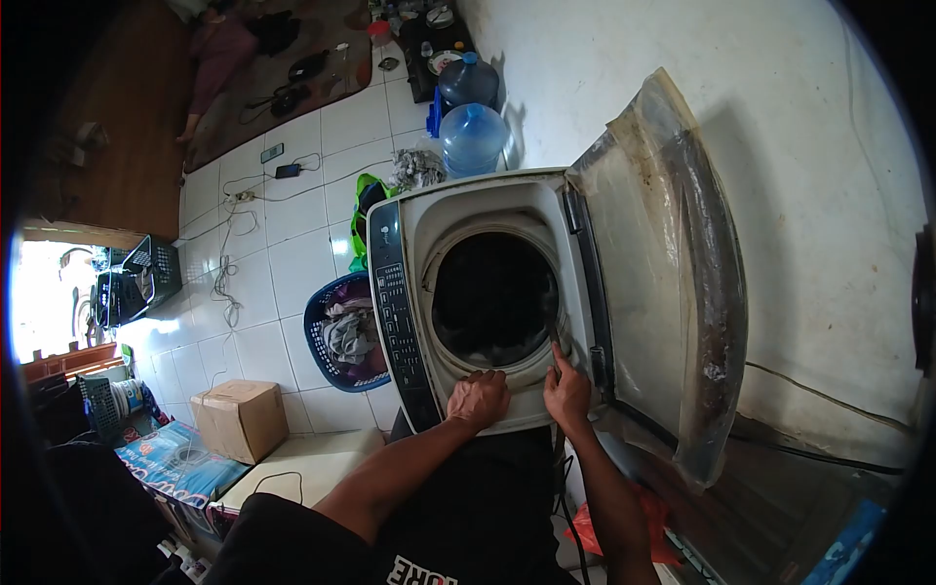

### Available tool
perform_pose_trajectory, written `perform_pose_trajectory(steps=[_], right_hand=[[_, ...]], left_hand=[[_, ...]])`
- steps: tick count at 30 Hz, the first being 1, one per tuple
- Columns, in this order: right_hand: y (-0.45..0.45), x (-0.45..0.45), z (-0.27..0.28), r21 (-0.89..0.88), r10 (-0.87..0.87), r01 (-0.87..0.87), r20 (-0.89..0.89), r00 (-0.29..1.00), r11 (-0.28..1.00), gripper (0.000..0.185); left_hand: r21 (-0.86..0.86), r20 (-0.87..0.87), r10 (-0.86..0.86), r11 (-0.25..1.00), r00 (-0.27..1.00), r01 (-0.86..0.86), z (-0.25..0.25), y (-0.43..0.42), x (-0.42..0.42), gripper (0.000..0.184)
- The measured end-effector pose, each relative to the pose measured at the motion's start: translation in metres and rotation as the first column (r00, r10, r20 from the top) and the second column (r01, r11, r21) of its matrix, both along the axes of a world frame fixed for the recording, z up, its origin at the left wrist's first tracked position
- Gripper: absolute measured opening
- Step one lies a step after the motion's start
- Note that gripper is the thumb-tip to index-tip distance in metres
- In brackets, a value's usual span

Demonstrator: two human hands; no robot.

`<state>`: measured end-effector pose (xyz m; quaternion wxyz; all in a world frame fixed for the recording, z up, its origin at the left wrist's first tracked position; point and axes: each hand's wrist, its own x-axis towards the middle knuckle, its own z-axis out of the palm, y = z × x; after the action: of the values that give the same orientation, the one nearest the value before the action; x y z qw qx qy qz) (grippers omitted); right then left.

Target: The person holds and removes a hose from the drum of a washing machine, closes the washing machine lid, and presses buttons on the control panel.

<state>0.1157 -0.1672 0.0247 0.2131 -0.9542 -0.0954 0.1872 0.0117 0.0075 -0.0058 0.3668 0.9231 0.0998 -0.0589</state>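
A top-loading washing machine (577, 331) stands right before me with its lid (653, 253) raised toward the wall. Its drum (492, 297) looks very dark inside, and I cannot make out what it holds. My left hand (478, 398) is closed over the near rim of the opening, knuckles up. To its right, my right hand (567, 392) is closed around a slim dark stick-like tool (555, 336), which points away from me along the drum's right edge. The tool's exact kind is too small to tell.
Beside the machine's left is a blue laundry basket (314, 336) with clothes. Large water bottles (475, 138) stand behind it. A cardboard box (239, 417) is at lower left, cables (229, 283) trail over the tiles, and a person (219, 58) is on the rug at the far left.
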Motion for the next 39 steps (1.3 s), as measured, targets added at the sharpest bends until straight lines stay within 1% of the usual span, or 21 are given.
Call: perform_pose_trajectory(steps=[2,3,6,8,15,17,18,20,21,23,24,26,27,29,30,32,33,35,36,38,39], right_hand=[[0.0,0.002,-0.002,-0.044,0.027,-0.029,-0.05,0.998,0.999,0.053],[0.0,0.001,-0.002,-0.044,0.022,-0.024,-0.054,0.998,0.999,0.053],[0.001,0.003,-0.003,-0.055,0.088,-0.091,-0.053,0.995,0.994,0.054],[0.002,0.006,-0.002,-0.089,0.127,-0.138,-0.122,0.984,0.986,0.055],[-0.003,0.008,-0.004,-0.083,0.191,-0.21,-0.186,0.964,0.974,0.055],[-0.005,0.011,0.001,0.002,0.19,-0.195,-0.232,0.954,0.981,0.053],[-0.009,0.011,0.001,0.004,0.191,-0.196,-0.235,0.953,0.981,0.053],[-0.015,0.012,0.001,0.133,0.251,-0.225,-0.223,0.942,0.965,0.051],[-0.014,0.015,0.008,0.136,0.252,-0.225,-0.224,0.941,0.965,0.051],[-0.011,0.021,0.025,0.169,0.273,-0.227,-0.344,0.898,0.959,0.051],[-0.016,0.019,0.018,0.17,0.275,-0.228,-0.346,0.897,0.959,0.051],[-0.029,0.012,-0.002,0.365,0.33,-0.232,-0.234,0.914,0.902,0.052],[-0.028,0.013,0.005,0.366,0.329,-0.23,-0.235,0.915,0.901,0.052],[-0.022,0.018,0.032,0.348,0.319,-0.182,-0.39,0.864,0.919,0.054],[-0.025,0.017,0.028,0.349,0.318,-0.181,-0.391,0.864,0.92,0.054],[-0.031,0.015,0.017,0.449,0.399,-0.226,-0.338,0.853,0.864,0.054],[-0.028,0.016,0.021,0.452,0.4,-0.225,-0.339,0.852,0.863,0.054],[-0.023,0.018,0.031,0.522,0.407,-0.152,-0.418,0.812,0.839,0.055],[-0.018,0.021,0.041,0.525,0.409,-0.151,-0.419,0.811,0.838,0.055],[-0.007,0.028,0.059,0.412,0.375,-0.129,-0.602,0.704,0.902,0.056],[-0.008,0.026,0.052,0.415,0.377,-0.128,-0.602,0.704,0.901,0.056]], left_hand=[[-0.008,0.037,0.005,1.0,0.999,-0.005,-0.001,0.0,0.0,0.011],[-0.008,0.033,0.0,1.0,0.999,0.0,-0.001,0.0,0.0,0.011],[-0.002,0.022,-0.003,1.0,1.0,0.003,-0.003,-0.001,0.001,0.01],[0.004,0.022,0.007,1.0,1.0,-0.007,-0.005,-0.002,0.0,0.01],[-0.008,0.015,-0.003,1.0,1.0,0.003,0.001,0.0,0.002,0.011],[-0.012,-0.002,-0.005,1.0,1.0,0.005,0.003,0.0,0.003,0.012],[-0.011,-0.005,-0.004,1.0,1.0,0.004,0.004,0.001,0.003,0.012],[-0.022,0.006,0.016,1.0,1.0,-0.016,0.006,0.0,0.004,0.01],[-0.02,0.004,0.016,1.0,1.0,-0.016,0.005,0.0,0.003,0.01],[-0.038,0.019,0.025,0.999,1.0,-0.024,0.002,0.0,0.003,0.01],[-0.036,0.017,0.027,0.999,0.999,-0.026,0.002,0.0,0.003,0.01],[-0.032,0.02,0.025,0.999,1.0,-0.024,0.004,0.0,0.003,0.01],[-0.031,0.019,0.023,0.999,1.0,-0.022,0.003,0.0,0.003,0.01],[-0.01,0.017,0.022,1.0,1.0,-0.022,0.002,-0.001,0.003,0.01],[-0.01,0.016,0.021,1.0,1.0,-0.021,0.002,-0.002,0.003,0.01],[-0.016,0.021,0.018,1.0,1.0,-0.017,0.001,-0.001,0.003,0.01],[-0.013,0.019,0.018,1.0,1.0,-0.017,0.0,-0.001,0.003,0.01],[0.011,-0.002,-0.009,1.0,1.0,0.009,0.0,-0.001,0.002,0.013],[0.013,-0.005,-0.009,1.0,1.0,0.009,0.002,-0.001,0.002,0.013],[0.011,0.006,-0.009,1.0,1.0,0.009,0.006,0.0,0.004,0.014],[0.014,0.006,-0.01,1.0,1.0,0.01,0.005,0.0,0.004,0.014]])
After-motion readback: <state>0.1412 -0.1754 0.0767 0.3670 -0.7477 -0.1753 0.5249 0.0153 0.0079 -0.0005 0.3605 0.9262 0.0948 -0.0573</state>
